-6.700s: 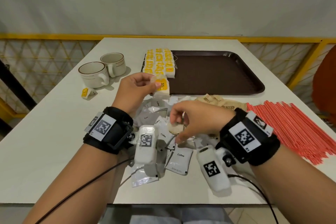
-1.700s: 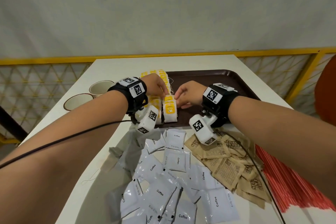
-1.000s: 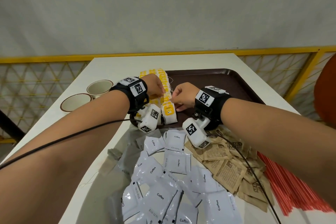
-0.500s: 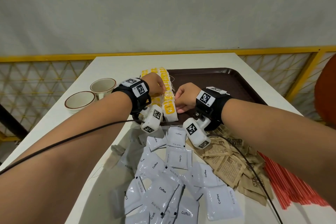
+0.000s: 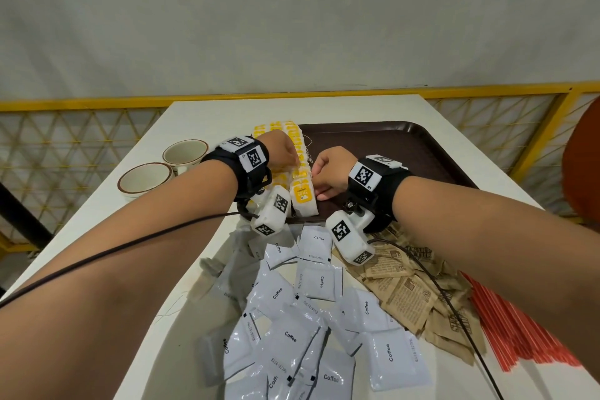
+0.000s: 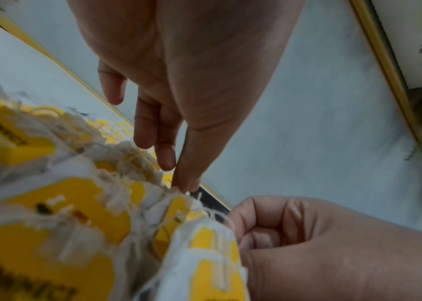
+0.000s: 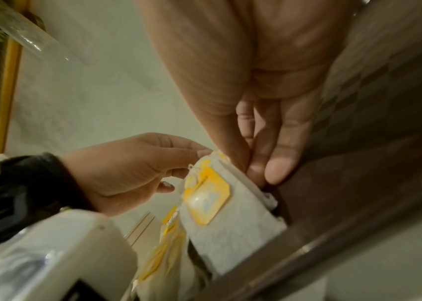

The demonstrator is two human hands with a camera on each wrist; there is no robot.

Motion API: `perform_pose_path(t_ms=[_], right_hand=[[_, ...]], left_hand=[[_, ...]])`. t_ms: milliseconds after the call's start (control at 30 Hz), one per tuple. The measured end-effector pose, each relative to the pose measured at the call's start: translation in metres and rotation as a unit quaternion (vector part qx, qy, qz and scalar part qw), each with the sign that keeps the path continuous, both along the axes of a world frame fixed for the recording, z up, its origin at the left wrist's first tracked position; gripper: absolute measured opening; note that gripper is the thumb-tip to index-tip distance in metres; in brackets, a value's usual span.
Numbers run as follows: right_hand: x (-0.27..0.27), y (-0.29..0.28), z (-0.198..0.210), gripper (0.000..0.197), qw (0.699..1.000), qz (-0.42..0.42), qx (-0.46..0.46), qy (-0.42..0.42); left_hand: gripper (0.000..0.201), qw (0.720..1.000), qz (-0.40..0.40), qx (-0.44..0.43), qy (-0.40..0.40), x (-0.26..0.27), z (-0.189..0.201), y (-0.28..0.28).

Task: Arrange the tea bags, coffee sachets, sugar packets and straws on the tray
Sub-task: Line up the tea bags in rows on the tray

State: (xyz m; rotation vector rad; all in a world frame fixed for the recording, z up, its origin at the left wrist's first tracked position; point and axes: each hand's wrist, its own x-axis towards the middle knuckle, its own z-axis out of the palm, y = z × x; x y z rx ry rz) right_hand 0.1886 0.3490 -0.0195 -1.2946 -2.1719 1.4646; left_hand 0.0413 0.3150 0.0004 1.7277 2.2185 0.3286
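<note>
Tea bags (image 5: 303,196): rows on tray (image 5: 406,146) at its left end, frame centre; left hand (image 5: 281,153) pinching a bag's top, right hand (image 5: 328,174) fingers curled against the front bag's side.

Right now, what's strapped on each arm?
Bare forearms, no sleeves. Each wrist has a black band topped with a white plate bearing a square black-and-white code, and a white camera pod with the same codes underneath. A thin dark cable trails along the left forearm, another along the right.
</note>
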Motion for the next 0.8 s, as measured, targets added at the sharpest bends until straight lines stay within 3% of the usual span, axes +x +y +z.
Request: perform_pose_path(t_ms=[133,333,567,700,800], right_hand=[[0.004,0.002,0.004,0.022,1.000,-0.013,0.012,0.010],[0.020,-0.003,0.009,0.021,0.998,0.054,-0.036,-0.022],[0.018,-0.016,0.000,0.023,0.998,0.056,-0.011,-0.001],[0.018,-0.017,-0.003,0.020,0.999,0.050,-0.015,-0.001],[0.017,-0.019,-0.003,0.020,0.998,0.055,-0.019,-0.016]], left_hand=[[0.006,0.999,-0.017,0.028,-0.009,-0.006,0.013,-0.009],[0.029,0.993,-0.042,-0.107,0.040,-0.010,0.016,-0.024],[0.036,0.992,-0.049,-0.117,0.012,0.003,0.012,-0.025],[0.017,0.989,-0.083,-0.123,0.015,0.004,0.015,-0.026],[0.015,0.990,-0.085,-0.105,0.044,0.007,0.019,-0.024]])
